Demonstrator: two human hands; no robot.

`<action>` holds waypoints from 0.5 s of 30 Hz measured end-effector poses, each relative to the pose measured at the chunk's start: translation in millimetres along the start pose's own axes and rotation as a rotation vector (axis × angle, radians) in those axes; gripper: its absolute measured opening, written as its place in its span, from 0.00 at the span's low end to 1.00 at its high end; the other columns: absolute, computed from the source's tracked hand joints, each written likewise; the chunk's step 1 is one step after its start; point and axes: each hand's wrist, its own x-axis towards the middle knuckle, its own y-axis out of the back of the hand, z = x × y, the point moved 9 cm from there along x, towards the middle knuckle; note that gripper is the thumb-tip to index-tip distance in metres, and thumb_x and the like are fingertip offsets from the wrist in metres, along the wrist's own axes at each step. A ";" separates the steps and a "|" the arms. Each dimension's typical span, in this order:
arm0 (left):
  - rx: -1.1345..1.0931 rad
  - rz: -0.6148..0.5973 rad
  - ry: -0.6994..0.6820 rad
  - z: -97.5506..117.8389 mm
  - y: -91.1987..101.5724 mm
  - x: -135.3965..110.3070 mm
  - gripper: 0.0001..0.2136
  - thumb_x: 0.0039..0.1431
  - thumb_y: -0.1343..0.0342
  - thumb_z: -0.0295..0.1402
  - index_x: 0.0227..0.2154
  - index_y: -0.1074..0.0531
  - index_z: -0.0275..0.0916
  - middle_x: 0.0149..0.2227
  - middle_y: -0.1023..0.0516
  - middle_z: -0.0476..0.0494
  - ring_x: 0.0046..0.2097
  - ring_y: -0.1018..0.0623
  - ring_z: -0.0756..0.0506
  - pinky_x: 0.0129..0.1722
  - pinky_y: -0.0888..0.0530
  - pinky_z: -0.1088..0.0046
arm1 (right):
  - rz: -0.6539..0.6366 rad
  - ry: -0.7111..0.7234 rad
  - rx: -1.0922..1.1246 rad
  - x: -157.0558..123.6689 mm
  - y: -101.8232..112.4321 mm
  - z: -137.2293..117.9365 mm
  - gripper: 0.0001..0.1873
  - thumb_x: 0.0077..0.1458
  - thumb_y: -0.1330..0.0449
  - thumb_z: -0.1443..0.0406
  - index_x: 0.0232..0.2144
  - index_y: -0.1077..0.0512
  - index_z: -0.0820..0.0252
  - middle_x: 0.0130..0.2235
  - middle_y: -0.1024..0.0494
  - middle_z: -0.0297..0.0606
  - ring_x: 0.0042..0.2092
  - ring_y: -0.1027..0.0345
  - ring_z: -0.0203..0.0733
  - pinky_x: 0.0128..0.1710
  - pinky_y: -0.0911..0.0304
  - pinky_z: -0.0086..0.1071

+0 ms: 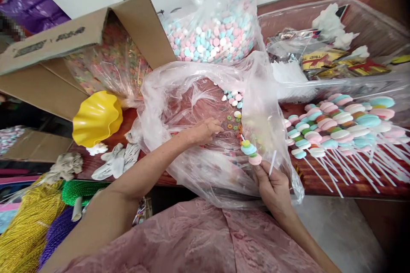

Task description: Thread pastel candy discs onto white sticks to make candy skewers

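My right hand [272,185] is closed on a white stick that carries a candy skewer [250,152] of blue, green and pink discs. My left hand [205,130] reaches into an open clear plastic bag [179,89] on my lap. Its fingers are pinched over small ring-shaped candies [231,127] lying in the bag, and I cannot make out whether it holds one. Loose pink, white and blue candy discs [233,98] lie further back in the same bag.
A pile of finished candy skewers [339,128] lies on the red table at right. Behind stand a bag of pastel candies [214,34], a cardboard box [54,47], a yellow wavy bowl [96,117] and a clear bin [368,34] of packets. Coloured cords [32,222] lie at left.
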 end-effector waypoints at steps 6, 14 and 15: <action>-0.389 0.288 0.167 5.5 22.8 -23.4 0.09 0.59 0.41 0.33 0.38 0.20 0.35 0.31 0.22 0.44 0.33 0.24 0.49 0.36 0.28 0.73 | -0.077 0.111 -0.128 -1.4 -7.3 -19.8 0.15 0.66 0.47 0.61 0.27 0.33 0.59 0.23 0.38 0.29 0.25 0.48 0.33 0.26 0.48 0.28; -1.179 0.585 0.363 29.4 14.3 -65.4 0.16 0.44 0.28 0.36 0.37 0.20 0.37 0.32 0.20 0.47 0.26 0.23 0.52 0.23 0.23 0.77 | -0.177 0.329 -0.361 0.4 -27.1 -64.3 0.10 0.64 0.49 0.66 0.30 0.31 0.58 0.22 0.37 0.29 0.23 0.45 0.33 0.25 0.49 0.28; -1.199 0.631 0.360 30.0 13.7 -68.3 0.16 0.43 0.27 0.35 0.36 0.20 0.38 0.31 0.20 0.48 0.27 0.23 0.52 0.24 0.23 0.78 | -0.177 0.349 -0.381 -0.9 -28.0 -66.3 0.10 0.63 0.50 0.66 0.30 0.32 0.58 0.21 0.37 0.29 0.23 0.45 0.33 0.25 0.49 0.28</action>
